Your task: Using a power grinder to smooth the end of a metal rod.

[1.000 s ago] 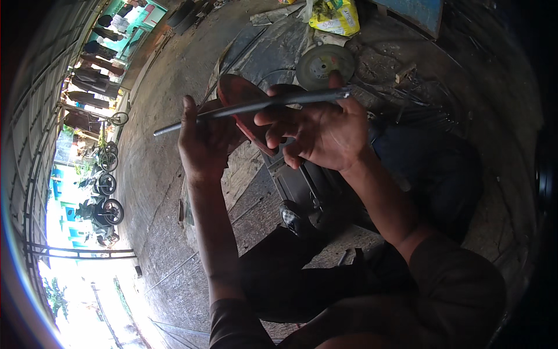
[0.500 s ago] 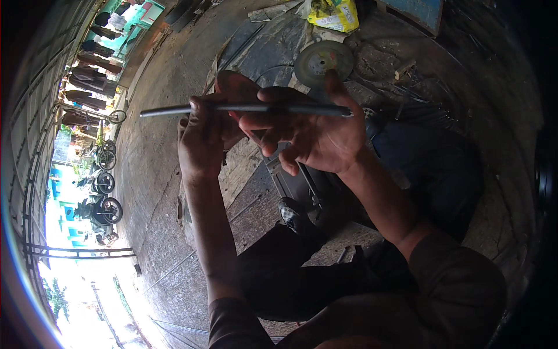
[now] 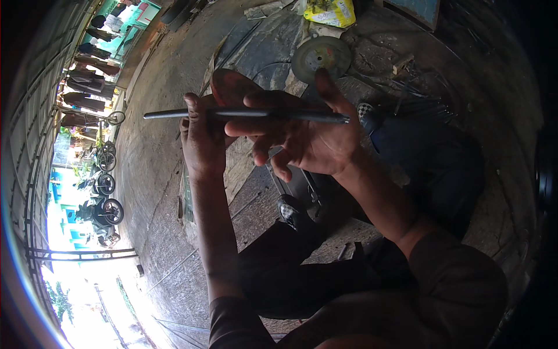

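A thin grey metal rod (image 3: 244, 114) lies roughly level in front of me, about chest high. My left hand (image 3: 203, 139) is closed around it near its left third, the rod's bare end sticking out to the left. My right hand (image 3: 302, 134) holds the rod's right half between thumb and fingers, with the index finger raised and the other fingers loosely spread. Both forearms rise from the lower edge in dark sleeves.
Below the hands lie a dark metal part (image 3: 302, 198) and my legs on a dirty concrete floor (image 3: 157, 174). A round grey disc (image 3: 321, 57) and a yellow bag (image 3: 329, 11) lie farther off. Loose rods (image 3: 418, 104) lie right. Motorbikes (image 3: 104, 203) stand outside at left.
The rod has tilted from slanted to nearly level and slid a little to the right. My right hand's fingers have opened out more along it.
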A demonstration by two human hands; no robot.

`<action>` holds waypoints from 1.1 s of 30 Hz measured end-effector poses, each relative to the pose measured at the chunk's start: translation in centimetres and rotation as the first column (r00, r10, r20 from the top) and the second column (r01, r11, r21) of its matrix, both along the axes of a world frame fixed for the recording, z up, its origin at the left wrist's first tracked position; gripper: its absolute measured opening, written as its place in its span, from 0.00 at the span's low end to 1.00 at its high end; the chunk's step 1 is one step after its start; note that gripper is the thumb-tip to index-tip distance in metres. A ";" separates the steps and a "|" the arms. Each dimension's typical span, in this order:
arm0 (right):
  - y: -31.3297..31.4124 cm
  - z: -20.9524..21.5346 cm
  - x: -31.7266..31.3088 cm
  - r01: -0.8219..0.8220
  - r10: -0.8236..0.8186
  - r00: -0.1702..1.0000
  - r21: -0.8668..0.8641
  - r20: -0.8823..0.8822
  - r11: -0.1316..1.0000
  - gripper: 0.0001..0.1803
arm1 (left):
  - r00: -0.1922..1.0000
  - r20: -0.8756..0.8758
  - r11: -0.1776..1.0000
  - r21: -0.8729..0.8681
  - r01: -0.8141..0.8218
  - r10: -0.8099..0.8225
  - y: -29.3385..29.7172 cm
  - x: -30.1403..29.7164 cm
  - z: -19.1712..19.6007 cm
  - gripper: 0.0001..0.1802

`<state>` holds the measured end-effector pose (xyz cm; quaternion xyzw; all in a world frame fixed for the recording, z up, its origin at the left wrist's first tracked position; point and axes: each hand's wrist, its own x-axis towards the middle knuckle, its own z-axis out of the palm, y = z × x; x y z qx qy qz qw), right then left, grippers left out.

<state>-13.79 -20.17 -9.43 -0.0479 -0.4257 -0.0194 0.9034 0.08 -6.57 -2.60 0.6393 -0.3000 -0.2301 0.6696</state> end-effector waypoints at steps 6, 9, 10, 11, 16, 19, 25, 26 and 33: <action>0.1 -0.2 0.2 0.005 -0.005 1.000 -0.003 -0.007 1.000 0.49 | 0.989 0.138 0.991 0.119 -0.065 0.049 -0.4 -0.8 0.4 0.40; 0.1 -0.1 0.2 -0.001 0.001 1.000 0.001 -0.001 1.000 0.48 | 0.991 0.103 0.986 0.134 -0.100 0.086 -0.4 -0.7 0.4 0.41; 0.2 -0.1 0.2 0.001 -0.001 1.000 0.000 -0.009 1.000 0.48 | 0.991 0.102 0.986 0.134 -0.101 0.087 -0.4 -0.7 0.4 0.41; 0.3 -0.1 0.1 0.003 -0.003 1.000 -0.003 -0.017 1.000 0.48 | 0.993 0.071 0.989 0.113 -0.100 0.092 -0.4 -0.8 0.4 0.41; 0.2 -0.3 0.2 0.001 -0.001 1.000 -0.003 -0.007 1.000 0.48 | 0.991 0.109 0.986 0.137 -0.098 0.084 -0.7 -0.4 -0.2 0.41; 0.5 -0.2 0.2 -0.009 0.009 1.000 -0.003 0.011 1.000 0.48 | 0.962 0.241 0.989 0.051 -0.141 0.125 -0.6 -0.2 -0.6 0.31; 0.3 -0.2 0.2 -0.033 0.033 0.999 -0.009 0.032 0.999 0.48 | 0.997 -0.040 0.998 0.006 -0.064 0.064 -1.0 -1.8 0.9 0.24; 0.2 -0.2 0.2 -0.036 0.037 0.999 -0.016 0.024 0.999 0.47 | 0.995 -0.100 0.999 -0.033 -0.016 0.013 -1.0 -2.0 1.1 0.21; 0.2 0.3 0.0 -0.156 0.151 0.986 0.080 0.073 0.984 0.42 | 0.906 -0.305 0.937 -0.281 0.209 -0.294 -0.1 -0.8 0.4 0.14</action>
